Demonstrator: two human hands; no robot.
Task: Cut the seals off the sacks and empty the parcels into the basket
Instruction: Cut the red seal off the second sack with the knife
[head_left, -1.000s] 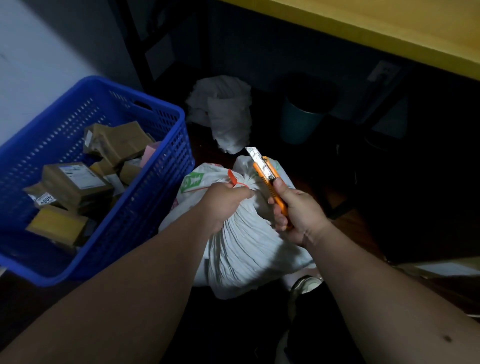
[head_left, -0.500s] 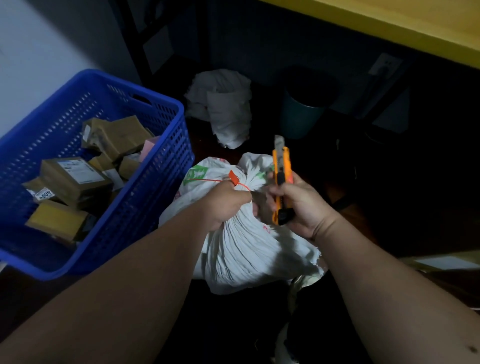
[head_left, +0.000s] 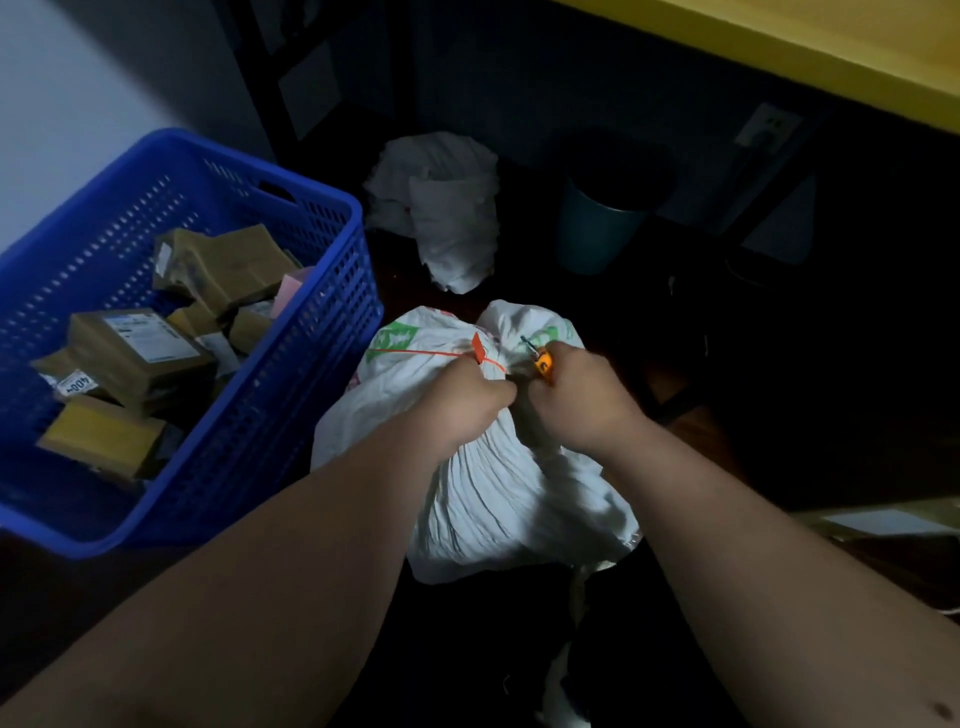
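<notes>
Both hands at sack (head_left: 493, 483) neck: left hand (head_left: 470, 397) grips, right hand (head_left: 587, 400) holds knife (head_left: 543, 362).

Both bare forearms reach forward and converge, left hand (head_left: 470, 397) fisted knuckles-up with a closed grip around a bunched neck, right hand (head_left: 582, 392) just beside it, fingers curled tight on an orange handle.

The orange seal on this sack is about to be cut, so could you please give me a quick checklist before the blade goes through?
1. Left hand grips the sack neck: ok.
2. Right hand holds the orange knife: ok.
3. Orange seal in view around the neck: ok.
4. Blade clear of the left fingers: cannot tell, hidden.
5. Blue basket beside the sack, with room: ok.
</notes>
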